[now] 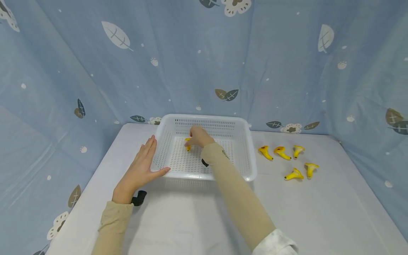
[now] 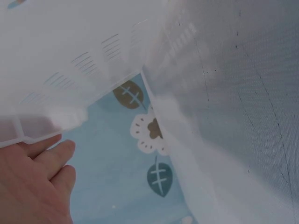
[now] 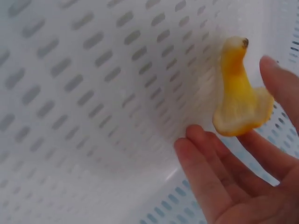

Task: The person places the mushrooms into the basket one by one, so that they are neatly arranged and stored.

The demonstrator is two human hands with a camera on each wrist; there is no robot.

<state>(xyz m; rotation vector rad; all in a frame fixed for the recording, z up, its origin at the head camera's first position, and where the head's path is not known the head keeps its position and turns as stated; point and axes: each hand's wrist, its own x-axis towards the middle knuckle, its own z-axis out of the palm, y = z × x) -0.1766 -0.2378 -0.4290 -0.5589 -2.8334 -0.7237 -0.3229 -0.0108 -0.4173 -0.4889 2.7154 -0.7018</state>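
A white plastic basket (image 1: 204,176) with a perforated floor and walls stands at the back of the table. My left hand (image 1: 143,168) rests against its near left corner, fingers straight along the left side and thumb at the front rim. In the left wrist view, the fingers of that hand (image 2: 44,175) lie under the basket's rim. My right hand (image 1: 199,137) reaches down inside the basket. There, a yellow trumpet-shaped mushroom (image 3: 238,93) lies by the basket floor, between the spread thumb and index finger of the right hand (image 3: 247,186).
Several more yellow mushrooms (image 1: 282,153) lie on the white tabletop (image 1: 318,212) right of the basket. A blue curtain (image 1: 191,63) with leaf prints hangs behind and at both sides. A black wrist-worn piece (image 1: 139,198) shows beside the left wrist.
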